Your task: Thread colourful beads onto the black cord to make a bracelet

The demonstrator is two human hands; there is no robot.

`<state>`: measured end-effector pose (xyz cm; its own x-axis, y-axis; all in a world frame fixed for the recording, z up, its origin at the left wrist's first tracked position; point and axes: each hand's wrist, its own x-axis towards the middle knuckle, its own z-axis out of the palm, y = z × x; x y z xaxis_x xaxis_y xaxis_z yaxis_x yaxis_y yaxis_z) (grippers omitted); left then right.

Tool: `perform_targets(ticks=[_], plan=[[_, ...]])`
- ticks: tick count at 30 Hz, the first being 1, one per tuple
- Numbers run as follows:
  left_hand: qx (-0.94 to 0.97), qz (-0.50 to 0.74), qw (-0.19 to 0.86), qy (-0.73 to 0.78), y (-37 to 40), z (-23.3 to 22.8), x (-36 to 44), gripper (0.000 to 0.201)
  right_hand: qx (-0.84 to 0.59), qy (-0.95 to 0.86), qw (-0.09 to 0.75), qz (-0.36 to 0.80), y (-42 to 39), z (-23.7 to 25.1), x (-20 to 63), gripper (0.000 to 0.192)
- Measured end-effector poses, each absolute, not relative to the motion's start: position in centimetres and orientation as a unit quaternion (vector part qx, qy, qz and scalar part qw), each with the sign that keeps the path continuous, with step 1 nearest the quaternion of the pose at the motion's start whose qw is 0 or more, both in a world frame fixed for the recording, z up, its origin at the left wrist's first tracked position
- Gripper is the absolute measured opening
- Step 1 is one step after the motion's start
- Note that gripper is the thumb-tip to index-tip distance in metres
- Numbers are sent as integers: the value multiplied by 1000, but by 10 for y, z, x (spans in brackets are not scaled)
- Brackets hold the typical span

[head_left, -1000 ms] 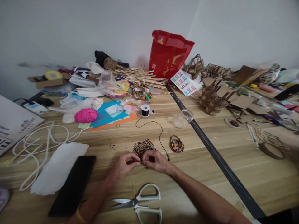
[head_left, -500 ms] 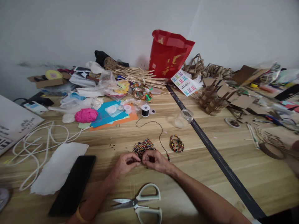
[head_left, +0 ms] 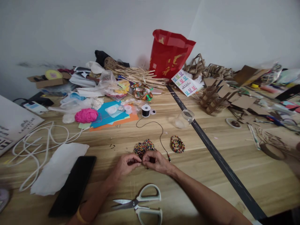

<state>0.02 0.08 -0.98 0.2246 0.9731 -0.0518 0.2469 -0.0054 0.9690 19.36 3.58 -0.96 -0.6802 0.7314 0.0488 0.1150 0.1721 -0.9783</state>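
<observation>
The left hand [head_left: 125, 165] and the right hand [head_left: 155, 161] meet fingertip to fingertip low on the wooden table [head_left: 211, 175], both pinched shut on something too small to make out, which may be a bead or the end of the black thread [head_left: 157, 126]; just what each one grips cannot be told. Far out to the left of the left hand lies a loose coil of white cord [head_left: 35, 147], then a white sheet of paper [head_left: 58, 168], and nearer in a black phone [head_left: 73, 186] lying flat. Beyond the left hand, well apart, a pink ball of yarn [head_left: 86, 115] sits beside blue and orange paper [head_left: 110, 118]. Just behind the meeting fingertips, touching or nearly touching them, is a heap of coloured beads [head_left: 143, 147]. Toward the person from both hands lie white-handled scissors [head_left: 140, 203], shut, blades pointing left. The thread runs from the right side of the right hand up in a loop to a black spool [head_left: 145, 110] well beyond the hands. Near the right hand, to its right and a little beyond, rests a small stack of beaded bracelets [head_left: 177, 144]. Further right and back a clear jar [head_left: 184, 119] lies by a dark strip [head_left: 220, 162] that crosses the table.
</observation>
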Motion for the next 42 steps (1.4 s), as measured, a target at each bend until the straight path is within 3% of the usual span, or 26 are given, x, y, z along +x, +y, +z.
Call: perform_targets(ticks=[23, 36, 42], plan=[[597, 366, 488, 521, -2, -6, 5, 2, -311, -670, 260, 622, 36, -13, 192, 33], [585, 374, 513, 505, 0, -2, 2, 12, -291, -749, 278, 526, 35, 1, 198, 17], [581, 391, 531, 476, -2, -1, -1, 18, -324, -726, 276, 540, 38, 19, 207, 24]])
